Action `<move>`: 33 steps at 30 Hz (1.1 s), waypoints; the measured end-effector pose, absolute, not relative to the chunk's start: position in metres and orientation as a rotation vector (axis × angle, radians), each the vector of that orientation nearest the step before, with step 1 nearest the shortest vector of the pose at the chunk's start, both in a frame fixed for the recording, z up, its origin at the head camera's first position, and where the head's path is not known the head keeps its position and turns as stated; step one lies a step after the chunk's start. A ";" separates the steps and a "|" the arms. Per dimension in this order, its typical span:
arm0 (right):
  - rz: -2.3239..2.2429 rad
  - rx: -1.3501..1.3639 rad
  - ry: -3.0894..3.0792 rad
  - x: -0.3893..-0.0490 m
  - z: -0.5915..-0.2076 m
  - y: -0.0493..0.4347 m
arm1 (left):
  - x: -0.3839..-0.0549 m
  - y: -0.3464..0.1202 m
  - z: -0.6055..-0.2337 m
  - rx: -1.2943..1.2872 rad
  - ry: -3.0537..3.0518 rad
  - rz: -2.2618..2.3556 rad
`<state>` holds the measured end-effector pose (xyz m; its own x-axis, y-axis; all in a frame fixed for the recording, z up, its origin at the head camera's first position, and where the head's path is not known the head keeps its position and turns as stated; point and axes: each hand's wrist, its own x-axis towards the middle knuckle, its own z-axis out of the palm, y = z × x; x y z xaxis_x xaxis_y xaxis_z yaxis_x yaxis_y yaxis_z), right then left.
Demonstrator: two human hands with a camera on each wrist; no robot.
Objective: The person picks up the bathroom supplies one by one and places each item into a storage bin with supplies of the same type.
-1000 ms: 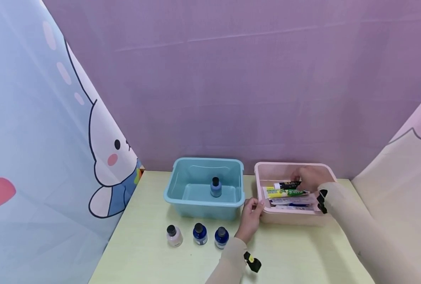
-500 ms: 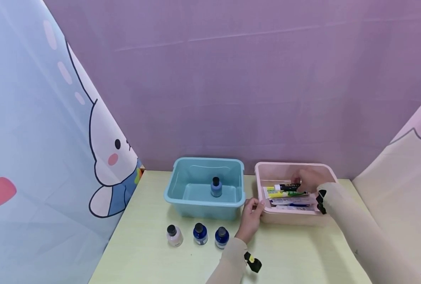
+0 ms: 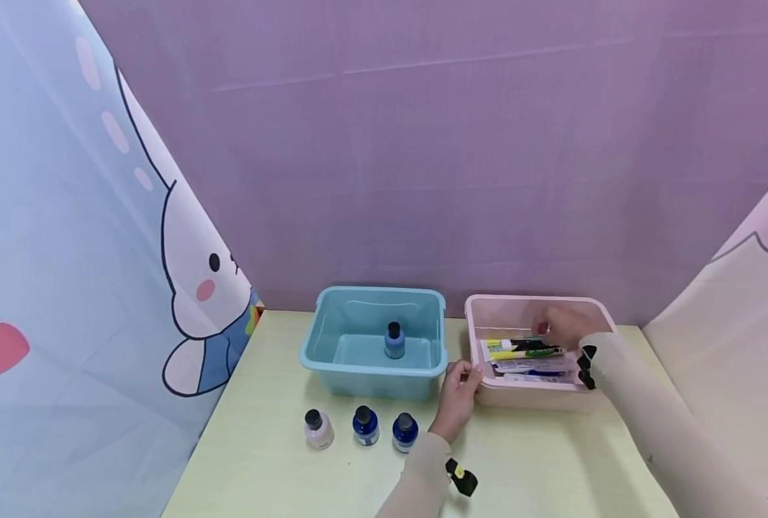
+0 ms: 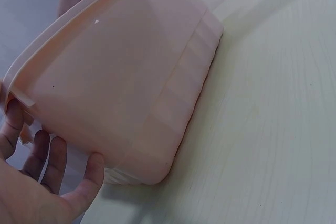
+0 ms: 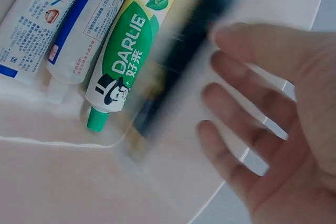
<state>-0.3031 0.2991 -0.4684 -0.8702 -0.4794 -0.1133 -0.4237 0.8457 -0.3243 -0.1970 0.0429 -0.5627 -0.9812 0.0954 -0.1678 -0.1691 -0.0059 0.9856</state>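
Note:
My left hand [image 3: 456, 403] grips the near left corner of the pink plastic bin [image 3: 532, 397], its fingertips against the bin's end wall in the left wrist view. Inside the bin, my right hand [image 5: 278, 114] has its fingers spread and apart. Just beside those fingertips is a dark tube [image 5: 184, 51], blurred by motion and clear of any grip. Left of it lies a yellow and green DARLIE toothpaste tube [image 5: 128, 51] with a green cap. Two white toothpaste tubes with blue stripes lie further left in the right wrist view.
A blue bin [image 3: 371, 385] stands left of the pink one, with a small blue bottle [image 3: 394, 342] in it. In front stand a pink bottle [image 3: 319, 430] and two dark blue bottles with dark caps. A purple cloth [image 3: 422, 144] hangs behind the table.
The dark tube has left my right hand's grip and dropped lower, over the yellow and green toothpaste. My right hand stays above it. My left hand keeps its place on the pink bin.

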 end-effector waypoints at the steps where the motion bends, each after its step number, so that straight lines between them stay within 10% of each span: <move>1: -0.439 -0.703 2.843 -0.303 -0.468 0.299 | -0.197 0.043 -0.563 -0.076 2.074 2.105; 33: -0.607 -0.619 3.034 -0.269 -0.458 0.292 | -0.195 0.044 -0.567 -0.064 2.114 2.110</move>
